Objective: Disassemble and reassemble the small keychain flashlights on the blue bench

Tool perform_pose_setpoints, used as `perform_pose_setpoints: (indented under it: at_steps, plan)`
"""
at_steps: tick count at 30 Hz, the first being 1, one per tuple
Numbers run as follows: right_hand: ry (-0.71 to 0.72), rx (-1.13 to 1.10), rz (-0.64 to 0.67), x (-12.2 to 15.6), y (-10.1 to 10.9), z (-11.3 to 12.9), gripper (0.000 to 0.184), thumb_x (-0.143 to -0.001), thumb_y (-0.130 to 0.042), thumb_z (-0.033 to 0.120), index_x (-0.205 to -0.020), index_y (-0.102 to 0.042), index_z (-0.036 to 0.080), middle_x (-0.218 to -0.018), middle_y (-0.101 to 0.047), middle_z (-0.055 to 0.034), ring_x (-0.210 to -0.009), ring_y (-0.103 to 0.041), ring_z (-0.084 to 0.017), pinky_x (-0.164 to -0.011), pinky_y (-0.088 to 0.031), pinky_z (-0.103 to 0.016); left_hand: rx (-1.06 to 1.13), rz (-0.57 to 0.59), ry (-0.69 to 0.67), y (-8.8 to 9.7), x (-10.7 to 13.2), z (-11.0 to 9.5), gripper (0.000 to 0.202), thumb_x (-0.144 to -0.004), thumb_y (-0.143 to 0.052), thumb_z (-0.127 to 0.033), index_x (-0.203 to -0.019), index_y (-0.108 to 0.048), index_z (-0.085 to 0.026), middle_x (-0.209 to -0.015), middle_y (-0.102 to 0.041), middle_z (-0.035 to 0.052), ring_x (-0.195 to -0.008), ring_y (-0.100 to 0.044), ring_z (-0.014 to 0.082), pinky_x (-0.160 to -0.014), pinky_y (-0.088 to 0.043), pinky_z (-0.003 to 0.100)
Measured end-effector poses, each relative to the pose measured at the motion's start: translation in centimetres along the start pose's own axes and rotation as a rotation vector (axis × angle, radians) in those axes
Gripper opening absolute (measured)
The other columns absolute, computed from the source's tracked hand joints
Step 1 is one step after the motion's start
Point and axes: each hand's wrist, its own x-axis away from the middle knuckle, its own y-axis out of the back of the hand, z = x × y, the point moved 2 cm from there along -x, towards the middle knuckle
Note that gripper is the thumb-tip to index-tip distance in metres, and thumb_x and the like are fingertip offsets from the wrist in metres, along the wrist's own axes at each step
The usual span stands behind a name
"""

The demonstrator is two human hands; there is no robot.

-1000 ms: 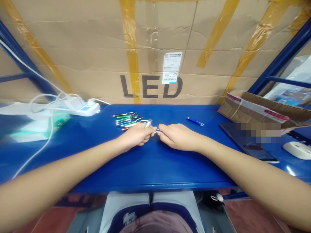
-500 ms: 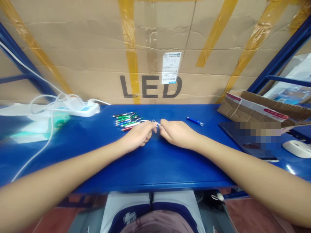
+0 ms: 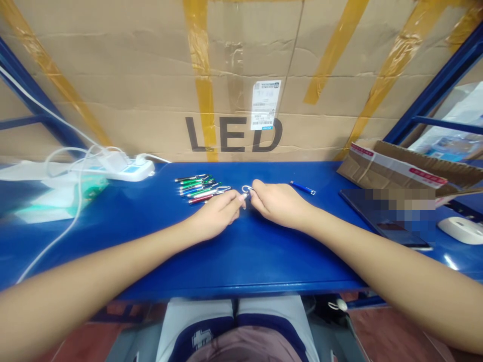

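Both hands meet above the blue table, with a small silvery hook clip (image 3: 247,188) curving between them. My left hand (image 3: 221,213) pinches the clip's lower left end between thumb and finger. My right hand (image 3: 277,203) is closed at the clip's other end; anything further inside its fist is hidden. Just beyond my left hand lies a pile of slim metal pen-like tubes (image 3: 199,188) in black, green, blue and red, some with silvery clips. A single blue tube (image 3: 302,187) with a silvery end rests beyond my right hand.
A large cardboard box (image 3: 151,90) marked LED stands behind the blue table (image 3: 241,266). At left are a white power strip (image 3: 132,170) with cables and a green-white packet (image 3: 56,198). On the right are an open carton (image 3: 392,171), a dark tablet (image 3: 373,221) and a white mouse-like device (image 3: 462,230).
My left hand has shifted slightly right and down, its fingers now tilted up along the clip. More of the clip's curved hook shows between the hands. The tubes have stayed put.
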Motion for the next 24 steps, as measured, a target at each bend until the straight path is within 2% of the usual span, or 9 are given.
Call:
perform_pose_setpoints:
  at_steps: [5, 9, 14, 19, 24]
  plan:
    - [0.004, 0.001, 0.008, -0.01, 0.05, 0.06, 0.03, -0.105, -0.027, 0.036, -0.102, -0.05, 0.016, -0.089, -0.073, -0.0118, -0.077, -0.07, -0.026, -0.056, -0.029, -0.03, -0.159, -0.044, -0.037, 0.17, 0.14, -0.17, 0.037, -0.098, -0.043, -0.053, -0.082, -0.048, -0.02, -0.058, -0.055, -0.0056, -0.046, -0.045, 0.0081, -0.05, -0.037, 0.02]
    - [0.004, -0.011, 0.009, 0.04, 0.16, 0.01, 0.031, -0.105, -0.026, 0.036, -0.102, -0.05, 0.016, -0.089, -0.073, -0.0114, -0.077, -0.07, -0.027, -0.056, -0.029, -0.03, -0.209, -0.074, -0.062, 0.36, 0.22, -0.34, 0.033, -0.098, -0.044, -0.05, -0.086, -0.05, -0.02, -0.058, -0.061, -0.0053, -0.045, -0.047, 0.008, -0.051, -0.038, 0.02]
    - [-0.01, -0.018, 0.003, 0.06, 0.14, 0.11, 0.03, -0.105, -0.026, 0.036, -0.102, -0.05, 0.017, -0.088, -0.073, -0.0111, -0.076, -0.07, -0.027, -0.055, -0.028, -0.031, -0.158, -0.059, -0.017, 0.24, 0.13, -0.39, 0.032, -0.097, -0.046, -0.052, -0.091, -0.049, -0.021, -0.056, -0.063, -0.0052, -0.038, -0.045, 0.0077, -0.044, -0.036, 0.019]
    - [-0.027, -0.028, 0.016, -0.01, -0.12, 0.15, 0.027, -0.104, -0.028, 0.033, -0.103, -0.05, 0.016, -0.088, -0.073, -0.0114, -0.076, -0.069, -0.027, -0.057, -0.03, -0.031, 0.019, 0.02, 0.074, -0.2, -0.22, -0.44, 0.029, -0.099, -0.041, -0.049, -0.094, -0.042, -0.021, -0.059, -0.069, -0.0018, -0.033, -0.041, 0.0069, -0.038, -0.028, 0.018]
    - [-0.011, -0.138, 0.028, -0.14, -0.08, -0.48, 0.028, -0.104, -0.027, 0.035, -0.101, -0.05, 0.019, -0.091, -0.072, -0.0096, -0.076, -0.067, -0.024, -0.06, -0.033, -0.03, -0.012, -0.02, 0.045, 0.43, -0.43, -0.28, 0.03, -0.099, -0.04, -0.049, -0.089, -0.044, -0.021, -0.073, -0.071, 0.0003, -0.041, -0.046, 0.0073, -0.044, -0.036, 0.02]
